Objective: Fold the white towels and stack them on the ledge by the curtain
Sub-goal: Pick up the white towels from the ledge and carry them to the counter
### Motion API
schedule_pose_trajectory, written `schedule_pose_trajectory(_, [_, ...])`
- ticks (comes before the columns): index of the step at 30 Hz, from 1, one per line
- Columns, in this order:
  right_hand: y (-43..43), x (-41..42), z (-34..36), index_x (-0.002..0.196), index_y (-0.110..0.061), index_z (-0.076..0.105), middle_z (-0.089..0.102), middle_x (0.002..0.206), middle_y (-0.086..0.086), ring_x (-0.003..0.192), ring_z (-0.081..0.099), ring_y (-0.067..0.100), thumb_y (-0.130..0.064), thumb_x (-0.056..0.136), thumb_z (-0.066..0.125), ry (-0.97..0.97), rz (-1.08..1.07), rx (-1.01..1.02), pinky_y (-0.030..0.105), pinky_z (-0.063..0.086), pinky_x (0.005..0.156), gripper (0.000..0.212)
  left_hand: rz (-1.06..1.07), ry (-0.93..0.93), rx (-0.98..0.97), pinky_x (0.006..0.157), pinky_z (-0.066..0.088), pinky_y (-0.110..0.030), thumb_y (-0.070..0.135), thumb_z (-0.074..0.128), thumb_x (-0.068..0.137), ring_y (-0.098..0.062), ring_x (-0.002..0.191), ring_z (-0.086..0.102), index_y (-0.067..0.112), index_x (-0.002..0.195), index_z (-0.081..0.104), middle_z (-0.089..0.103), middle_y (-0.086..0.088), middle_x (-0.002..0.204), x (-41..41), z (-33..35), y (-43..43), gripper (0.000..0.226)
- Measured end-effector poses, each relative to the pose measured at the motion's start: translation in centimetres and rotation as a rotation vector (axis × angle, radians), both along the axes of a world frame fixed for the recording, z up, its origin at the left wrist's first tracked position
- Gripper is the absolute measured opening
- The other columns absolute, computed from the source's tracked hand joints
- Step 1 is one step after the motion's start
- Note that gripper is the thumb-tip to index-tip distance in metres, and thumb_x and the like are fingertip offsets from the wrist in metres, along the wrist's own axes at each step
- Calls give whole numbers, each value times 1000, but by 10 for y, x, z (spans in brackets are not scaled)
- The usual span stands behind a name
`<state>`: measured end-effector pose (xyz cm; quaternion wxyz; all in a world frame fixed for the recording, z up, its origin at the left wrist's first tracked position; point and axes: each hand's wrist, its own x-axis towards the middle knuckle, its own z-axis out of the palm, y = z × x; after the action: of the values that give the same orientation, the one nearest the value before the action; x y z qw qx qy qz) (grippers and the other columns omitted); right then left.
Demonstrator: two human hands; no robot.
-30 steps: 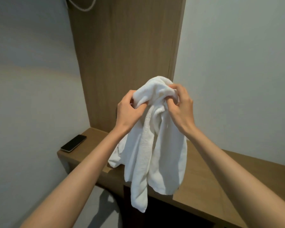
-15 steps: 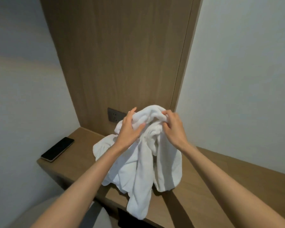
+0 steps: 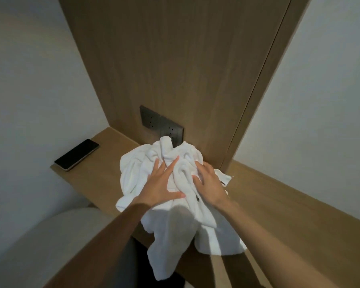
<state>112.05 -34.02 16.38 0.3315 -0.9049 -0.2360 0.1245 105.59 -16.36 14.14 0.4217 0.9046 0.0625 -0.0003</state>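
Pressing down on a crumpled white towel [image 3: 133, 175], the left hand [image 3: 163, 185] lies flat on the heap. Its fingers [image 3: 173, 165] are straight and fanned apart, and the thumb is stretched out to the right along a fold; it grips nothing. The right hand [image 3: 211, 183] rests on the towel just beside it, back upward. Its fingers [image 3: 200, 165] are close together, with their tips sunk among the creases, and the thumb is angled toward the left hand. Whether those fingertips pinch a fold or only push into the cloth cannot be told. The two hands are close but not touching, with a ridge of bunched fabric between them. The towel sits unfolded on the wooden ledge [image 3: 104, 156], pushed up against the upright wood panel [image 3: 175, 59] behind it. Its topmost peak overlaps the lower corner of a dark socket plate [image 3: 154, 121] set in that panel. A long tail of the cloth spills over the ledge's front edge and hangs down, and a smaller flap reaches out to the right along the ledge. At the left end of the ledge a dark phone [image 3: 77, 154] lies flat, close to the pale wall [image 3: 29, 100] and well apart from the towel. Below the ledge on the left shows a pale grey rounded surface [image 3: 50, 235].
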Motion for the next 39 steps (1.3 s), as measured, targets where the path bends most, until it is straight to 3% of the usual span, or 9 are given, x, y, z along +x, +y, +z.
schedule_pose_trajectory(3, [0,0,-9,148,-19,30,22,153,7,133,38,23,-26,102,40,-10,1,-6,15,25,96,48,1,29,122,91,-23,-1,61,78,62,32,119,-17,40,150,8,0,-3,161,3,-3,1,115])
schedule_pose_trajectory(5, [-1,2,-8,148,-19,30,22,153,7,130,41,23,-27,102,41,-3,12,-12,12,25,91,48,22,50,202,113,-12,-30,90,52,50,2,143,-3,38,151,7,1,-7,160,2,2,-2,122])
schedule_pose_trajectory(6, [-3,3,-6,148,-20,30,23,152,6,129,43,23,-28,102,41,8,23,-17,14,27,93,48,22,68,247,117,2,-39,99,35,42,-17,147,3,37,151,6,3,-8,160,0,5,-3,129])
schedule_pose_trajectory(8, [-7,4,1,148,-21,32,25,152,5,126,45,23,-30,101,41,24,45,-21,23,32,100,48,36,80,313,116,13,-47,104,14,32,-30,146,6,35,152,6,6,-7,160,-4,10,-6,138])
schedule_pose_trajectory(10, [-12,3,11,147,-21,32,27,151,6,125,46,24,-30,101,43,17,59,-31,28,34,103,49,55,80,334,117,15,-52,103,11,37,-29,146,8,36,151,7,9,-3,160,-12,17,-14,133])
schedule_pose_trajectory(14, [-26,-6,31,146,-23,35,30,148,5,122,48,23,-34,98,47,-101,60,-83,34,42,100,50,146,11,430,117,17,-49,75,37,80,-19,145,16,38,150,9,14,7,159,-34,25,-25,84])
schedule_pose_trajectory(18, [-42,-27,53,139,-26,46,37,144,2,120,49,21,-33,97,51,-255,14,12,34,46,93,43,201,-30,438,116,18,-50,59,45,91,-22,145,17,45,148,13,19,5,158,-61,43,-33,67])
schedule_pose_trajectory(28, [-37,-107,68,139,-28,45,46,142,-3,128,41,17,-35,99,46,-347,292,50,30,35,103,41,386,-78,608,113,25,-40,52,42,95,-22,139,32,29,146,35,39,1,150,-160,81,-53,56])
schedule_pose_trajectory(39, [8,-236,43,136,-22,49,56,126,1,111,50,23,-27,96,52,-442,587,-13,36,42,88,41,604,75,681,112,26,-38,47,42,96,-20,135,37,26,147,34,44,-1,145,-339,68,-38,55])
